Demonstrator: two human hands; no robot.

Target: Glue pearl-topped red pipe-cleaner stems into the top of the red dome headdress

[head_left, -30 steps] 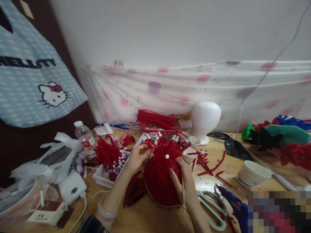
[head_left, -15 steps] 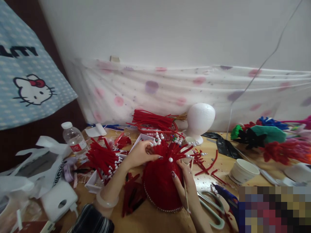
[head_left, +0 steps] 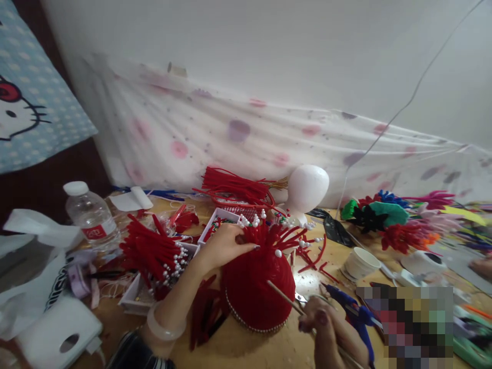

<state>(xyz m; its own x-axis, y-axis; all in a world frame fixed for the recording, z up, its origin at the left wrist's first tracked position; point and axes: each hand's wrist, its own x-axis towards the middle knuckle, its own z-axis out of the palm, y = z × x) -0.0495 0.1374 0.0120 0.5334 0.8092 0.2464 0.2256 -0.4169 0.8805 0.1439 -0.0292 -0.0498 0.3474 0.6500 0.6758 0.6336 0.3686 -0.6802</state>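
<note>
A red dome-shaped piece [head_left: 255,292] with a beaded rim stands on the table, topped by red stems [head_left: 269,236] tipped with white beads. My left hand [head_left: 226,248] is closed round the left side of the stems' base, thumb pointing right. At the lower right, my right hand [head_left: 330,328] pinches a thin wooden stick [head_left: 286,297], whose tip lies over the front of the dome. A large white bead [head_left: 278,253] sits at the base of the stems.
Beaded red stems [head_left: 149,251] fill a white box at left, near a water bottle [head_left: 92,218]. Behind are a red basket [head_left: 246,205] and a white foam head [head_left: 307,189]. To the right are a paper cup [head_left: 360,264], a blue glue gun [head_left: 349,307] and another person's hand [head_left: 483,267].
My right hand has let go of the dome's right side and moved down and right, now holding the stick forward. My left hand stays at the stems. The view has shifted right.
</note>
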